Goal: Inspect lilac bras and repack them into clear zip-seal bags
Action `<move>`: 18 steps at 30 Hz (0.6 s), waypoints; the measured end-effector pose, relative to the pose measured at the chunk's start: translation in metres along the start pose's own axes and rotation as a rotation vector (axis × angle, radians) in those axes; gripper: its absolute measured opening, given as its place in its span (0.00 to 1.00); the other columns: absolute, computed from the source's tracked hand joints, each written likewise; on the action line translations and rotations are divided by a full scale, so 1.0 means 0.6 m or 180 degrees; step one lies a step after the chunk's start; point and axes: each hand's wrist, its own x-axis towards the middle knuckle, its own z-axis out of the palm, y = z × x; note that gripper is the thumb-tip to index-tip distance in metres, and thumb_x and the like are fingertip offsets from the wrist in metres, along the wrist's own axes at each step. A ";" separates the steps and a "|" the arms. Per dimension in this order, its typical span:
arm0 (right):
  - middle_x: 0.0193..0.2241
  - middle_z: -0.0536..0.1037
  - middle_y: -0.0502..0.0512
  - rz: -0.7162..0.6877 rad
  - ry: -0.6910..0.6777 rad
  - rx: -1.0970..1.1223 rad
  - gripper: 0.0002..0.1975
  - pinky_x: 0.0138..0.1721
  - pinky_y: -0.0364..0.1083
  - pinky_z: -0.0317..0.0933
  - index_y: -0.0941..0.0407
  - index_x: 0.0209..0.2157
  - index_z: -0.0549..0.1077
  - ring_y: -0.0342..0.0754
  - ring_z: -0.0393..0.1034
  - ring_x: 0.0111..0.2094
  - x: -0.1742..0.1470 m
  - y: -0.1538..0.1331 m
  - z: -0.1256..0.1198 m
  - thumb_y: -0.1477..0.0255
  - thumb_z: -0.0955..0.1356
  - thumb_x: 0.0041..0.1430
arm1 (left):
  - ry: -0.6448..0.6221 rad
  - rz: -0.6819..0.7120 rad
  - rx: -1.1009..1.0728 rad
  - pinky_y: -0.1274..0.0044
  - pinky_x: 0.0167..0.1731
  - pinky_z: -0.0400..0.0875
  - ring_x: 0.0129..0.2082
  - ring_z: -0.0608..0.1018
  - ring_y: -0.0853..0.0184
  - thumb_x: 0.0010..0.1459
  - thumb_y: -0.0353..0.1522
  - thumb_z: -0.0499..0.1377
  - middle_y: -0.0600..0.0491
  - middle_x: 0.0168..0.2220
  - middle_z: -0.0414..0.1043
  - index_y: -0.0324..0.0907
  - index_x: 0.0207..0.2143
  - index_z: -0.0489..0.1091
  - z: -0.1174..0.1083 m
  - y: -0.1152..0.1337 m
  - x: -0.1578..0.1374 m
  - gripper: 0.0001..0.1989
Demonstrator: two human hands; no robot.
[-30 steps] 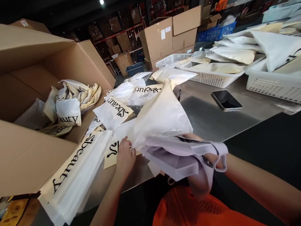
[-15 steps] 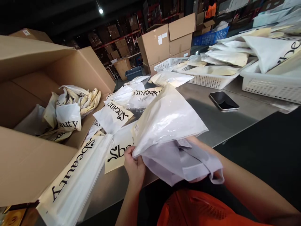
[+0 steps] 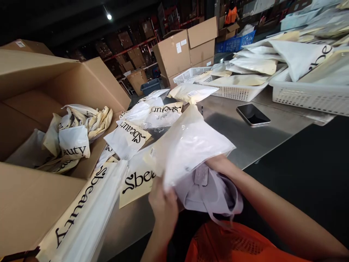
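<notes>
A white and cream plastic packaging bag (image 3: 201,138) is held up over the table's front edge, its opening facing me. At its left lower edge, my left hand (image 3: 163,200) is closed on the plastic, slightly blurred. A lilac garment (image 3: 209,193) with straps and a small tag hangs out of the opening, in front of my body. My right hand (image 3: 218,162) reaches to the bag's mouth just above the garment; its fingers are hidden by the bag. Beneath the bag lies a flat printed bag (image 3: 137,183) on the metal table (image 3: 226,127).
An open carton (image 3: 24,196) with printed bags stands at left, beside a stack of long bags (image 3: 81,214). Several filled bags (image 3: 163,114) lie behind. A phone (image 3: 253,114) rests at right, before white baskets (image 3: 308,96) of bags. An orange-clad person (image 3: 231,16) is far back.
My right hand has moved from under the garment up to the bag's mouth. The garment has drawn in closer to the bag, its tag and straps now turned toward me.
</notes>
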 end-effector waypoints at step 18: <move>0.34 0.81 0.59 0.1050 0.0031 0.0953 0.13 0.49 0.54 0.69 0.56 0.34 0.76 0.59 0.75 0.44 -0.020 -0.007 0.008 0.68 0.74 0.43 | -0.0636 -0.2399 -0.2544 0.70 0.51 0.70 0.55 0.72 0.58 0.52 0.42 0.64 0.47 0.59 0.66 0.50 0.66 0.53 0.036 -0.040 0.026 0.41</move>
